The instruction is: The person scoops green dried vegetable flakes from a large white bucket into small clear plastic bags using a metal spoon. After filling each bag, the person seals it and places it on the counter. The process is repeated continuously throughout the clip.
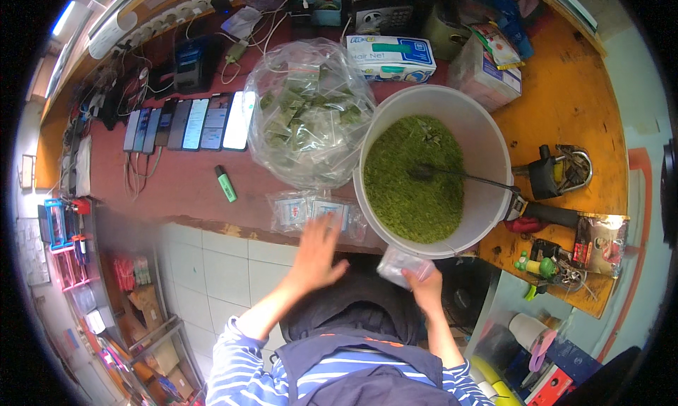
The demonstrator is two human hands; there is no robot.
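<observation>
My left hand [316, 254] is open, thumb apart, its fingertips at some flat clear packets [291, 212] along the table's front edge. Whether it touches them I cannot tell. In my right hand [426, 287] is a stack of clear plastic bags [404, 266], held just below the bucket's rim. The large white bucket [489, 141] holds shredded green leaf [417, 212]. A long dark-handled spoon [472, 176] lies in it, its head partly sunk in the leaf. Left of the bucket, a big clear bag [272, 155] contains several small packets of green leaf.
Several phones [194, 123] lie in a row at the left, near a green highlighter [225, 183]. Behind the bucket stand a hair net box [390, 58] and another carton [486, 74]. A padlock [542, 174], keys [565, 282] and a foil sachet [602, 245] lie at the right.
</observation>
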